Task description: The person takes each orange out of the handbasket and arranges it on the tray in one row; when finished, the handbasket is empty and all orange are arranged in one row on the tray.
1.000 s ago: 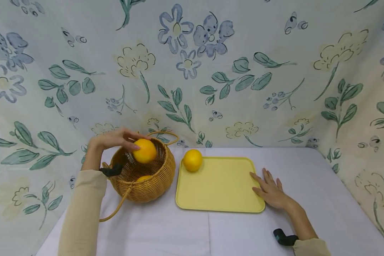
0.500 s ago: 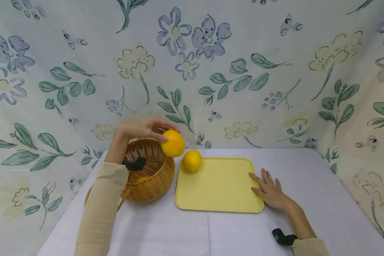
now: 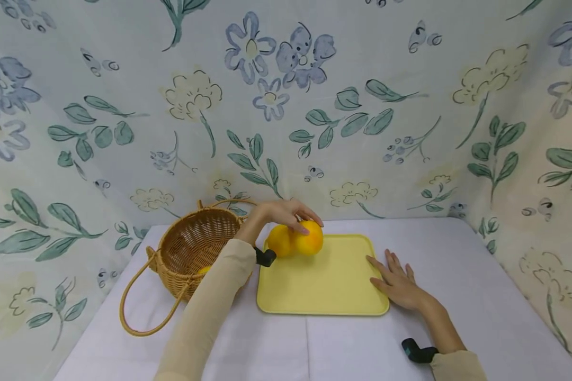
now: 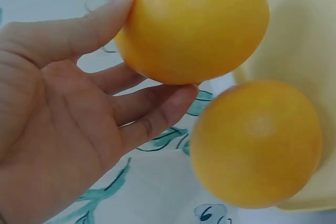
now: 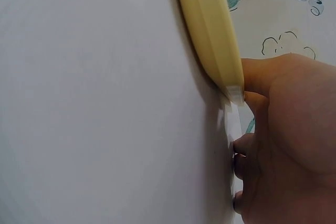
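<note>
My left hand (image 3: 286, 214) grips an orange (image 3: 310, 239) between thumb and fingers, over the far left part of the yellow tray (image 3: 324, 291). Just left of it, a second orange (image 3: 278, 241) sits at the tray's far left corner. In the left wrist view the held orange (image 4: 194, 24) appears beside the other orange (image 4: 257, 145), with thumb on one side and fingertips underneath. My right hand (image 3: 400, 286) lies with spread fingers at the tray's right edge. Its thumb and forefinger touch the tray rim (image 5: 212, 30) in the right wrist view.
On the left stands a wicker basket (image 3: 173, 278), its front handle (image 3: 128, 317) folded down. Part of an orange (image 3: 203, 270) shows inside it, and my left forearm crosses in front. A floral cloth (image 3: 267, 132) hangs behind the white-covered table (image 3: 352, 349).
My left hand has lifted the orange out of the basket and carried it right, over the tray beside the other orange. The right hand has stayed at the tray edge.
</note>
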`<act>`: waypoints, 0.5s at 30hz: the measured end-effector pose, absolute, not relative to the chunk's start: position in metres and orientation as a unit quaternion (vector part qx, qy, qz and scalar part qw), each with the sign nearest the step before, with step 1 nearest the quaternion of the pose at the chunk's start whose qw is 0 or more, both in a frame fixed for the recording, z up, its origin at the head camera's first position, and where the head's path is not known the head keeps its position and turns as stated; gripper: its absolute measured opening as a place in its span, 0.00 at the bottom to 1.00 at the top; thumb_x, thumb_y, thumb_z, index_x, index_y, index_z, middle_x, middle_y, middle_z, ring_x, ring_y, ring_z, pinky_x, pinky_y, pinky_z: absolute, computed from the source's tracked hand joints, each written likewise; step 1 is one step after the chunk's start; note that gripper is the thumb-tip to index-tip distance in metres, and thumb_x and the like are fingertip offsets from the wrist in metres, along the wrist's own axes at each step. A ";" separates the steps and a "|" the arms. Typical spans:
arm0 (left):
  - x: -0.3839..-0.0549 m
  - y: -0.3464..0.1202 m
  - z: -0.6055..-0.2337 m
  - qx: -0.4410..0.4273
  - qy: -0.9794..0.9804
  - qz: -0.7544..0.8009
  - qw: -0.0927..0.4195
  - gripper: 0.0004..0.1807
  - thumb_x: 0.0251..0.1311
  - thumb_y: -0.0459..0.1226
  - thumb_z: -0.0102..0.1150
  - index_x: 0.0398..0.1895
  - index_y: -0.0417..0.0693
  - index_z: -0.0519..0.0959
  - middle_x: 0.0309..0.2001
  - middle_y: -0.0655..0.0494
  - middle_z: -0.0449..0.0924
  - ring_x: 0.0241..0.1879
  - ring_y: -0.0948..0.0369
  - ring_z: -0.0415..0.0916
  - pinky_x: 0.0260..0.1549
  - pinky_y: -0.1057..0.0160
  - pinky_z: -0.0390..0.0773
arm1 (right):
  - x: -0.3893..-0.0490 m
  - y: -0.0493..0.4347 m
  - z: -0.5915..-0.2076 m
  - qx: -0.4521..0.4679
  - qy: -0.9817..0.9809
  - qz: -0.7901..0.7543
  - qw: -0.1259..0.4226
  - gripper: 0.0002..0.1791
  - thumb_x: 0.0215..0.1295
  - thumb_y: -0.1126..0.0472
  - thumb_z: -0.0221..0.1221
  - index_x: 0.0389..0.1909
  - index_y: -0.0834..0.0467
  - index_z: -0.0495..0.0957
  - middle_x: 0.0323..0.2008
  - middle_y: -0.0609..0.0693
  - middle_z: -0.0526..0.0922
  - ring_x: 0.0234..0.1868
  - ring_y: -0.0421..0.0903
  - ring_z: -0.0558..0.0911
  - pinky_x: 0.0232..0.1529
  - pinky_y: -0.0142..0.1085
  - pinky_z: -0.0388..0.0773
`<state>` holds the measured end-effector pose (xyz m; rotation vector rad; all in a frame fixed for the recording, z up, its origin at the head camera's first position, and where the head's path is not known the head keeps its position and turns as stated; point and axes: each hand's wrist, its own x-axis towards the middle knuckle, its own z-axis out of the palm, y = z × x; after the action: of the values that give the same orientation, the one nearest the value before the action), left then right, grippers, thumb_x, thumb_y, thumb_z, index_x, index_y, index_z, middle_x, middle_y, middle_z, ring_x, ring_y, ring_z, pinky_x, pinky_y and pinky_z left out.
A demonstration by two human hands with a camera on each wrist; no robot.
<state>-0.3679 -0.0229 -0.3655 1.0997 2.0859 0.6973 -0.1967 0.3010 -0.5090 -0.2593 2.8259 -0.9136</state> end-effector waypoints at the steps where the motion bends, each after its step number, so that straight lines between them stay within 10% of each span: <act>1: -0.368 -0.020 -0.369 0.413 0.807 0.259 0.333 0.24 0.67 0.40 0.64 0.67 0.53 0.80 0.67 0.55 0.80 0.70 0.51 0.70 0.67 0.52 0.75 | -0.197 0.301 -0.510 -0.086 0.945 -0.305 0.080 0.35 0.80 0.47 0.51 0.79 0.60 0.58 0.79 0.77 0.33 0.79 0.77 0.33 0.72 0.74 0.21; 15: -0.371 0.007 -0.391 0.391 0.837 0.173 0.341 0.25 0.70 0.35 0.60 0.69 0.53 0.78 0.72 0.51 0.74 0.72 0.50 0.67 0.68 0.52 0.73 | -0.196 0.301 -0.509 -0.084 0.945 -0.305 0.076 0.35 0.80 0.47 0.51 0.79 0.60 0.58 0.80 0.77 0.34 0.80 0.76 0.33 0.72 0.74 0.21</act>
<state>-0.3714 0.0073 -0.3909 1.0173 2.1774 0.4508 -0.1960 0.3011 -0.5092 -0.2524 2.8338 -0.9148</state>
